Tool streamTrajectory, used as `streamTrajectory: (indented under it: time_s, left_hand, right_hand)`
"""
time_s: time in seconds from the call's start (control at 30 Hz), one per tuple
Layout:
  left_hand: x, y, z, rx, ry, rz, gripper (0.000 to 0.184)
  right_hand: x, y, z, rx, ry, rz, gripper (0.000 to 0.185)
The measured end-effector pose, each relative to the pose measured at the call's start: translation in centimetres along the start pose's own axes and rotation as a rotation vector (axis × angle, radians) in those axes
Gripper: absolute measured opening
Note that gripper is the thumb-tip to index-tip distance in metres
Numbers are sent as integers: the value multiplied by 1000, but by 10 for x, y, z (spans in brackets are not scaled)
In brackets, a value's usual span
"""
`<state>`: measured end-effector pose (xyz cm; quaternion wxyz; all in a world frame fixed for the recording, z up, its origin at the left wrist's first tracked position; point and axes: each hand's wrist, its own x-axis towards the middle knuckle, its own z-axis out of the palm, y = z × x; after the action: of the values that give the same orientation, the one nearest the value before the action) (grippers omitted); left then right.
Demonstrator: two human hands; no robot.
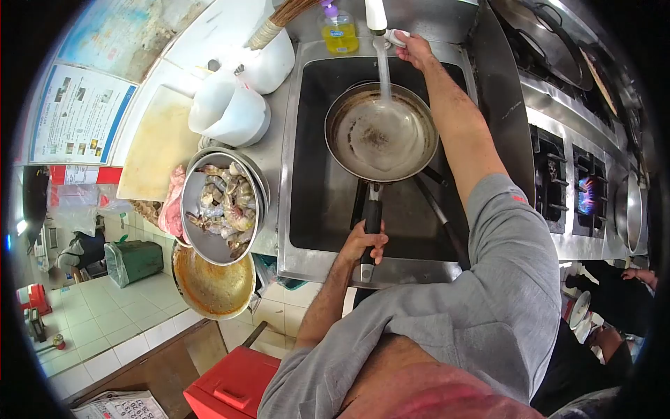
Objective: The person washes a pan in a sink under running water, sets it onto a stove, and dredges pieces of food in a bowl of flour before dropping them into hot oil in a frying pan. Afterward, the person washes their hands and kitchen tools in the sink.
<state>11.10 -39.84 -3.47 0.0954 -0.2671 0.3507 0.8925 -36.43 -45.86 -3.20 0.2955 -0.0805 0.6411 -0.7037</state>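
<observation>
Grey shirt: worn nearest the view, a sleeve (513,209) reaching along each arm.
Black handle: wrapped by the fingers of the left hand (364,242); the handle (373,213) is grasped near its end.
Frying pan: the pan (343,155) is held over the sink, under the tap; whether it is also supported from below cannot be told.
Running water: a stream (384,73) is poured into the pan and is pooled there. The wetting is done, but a dark patch (377,137) is left at the middle, so cleaning seems only partly complete.
White piece: pinched beside the tap (375,15) by the right hand (416,52); whether this piece (396,38) is a tap knob cannot be told.
Sink: dark-bottomed and steel-rimmed (314,209); more black handles (436,202) are seen beneath the pan.
Counter: a metal bowl (199,241) of raw prawns (234,206) is set left of the sink, near a cutting board (157,143) and a cut-open plastic jug (234,119); liquid soap (339,35) is stood behind the basin.
Stove: placed to the right, with a blue flame (586,195) lit.
Room: a green bin (132,264) is stood on pale tiles (84,314); other people are partly seen at both sides.
</observation>
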Motion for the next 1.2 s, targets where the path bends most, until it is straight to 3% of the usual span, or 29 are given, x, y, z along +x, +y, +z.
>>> streamTrajectory:
  time_s: [0.17,0.7,1.07,1.2]
  left_hand:
    - [-1,1,3,-56,-17,-18,31]
    - [0,-1,1,-17,-39,-7,29]
    - [1,-3,-3,-36,-64,-6,29]
    - [-1,1,1,-35,-65,-5,29]
  right_hand:
    - [0,4,0,-17,69,-157,46]
    - [-18,-1,4,-329,124,-180,53]
    - [-9,12,-5,-454,125,-320,63]
    - [-9,7,-5,-457,123,-218,65]
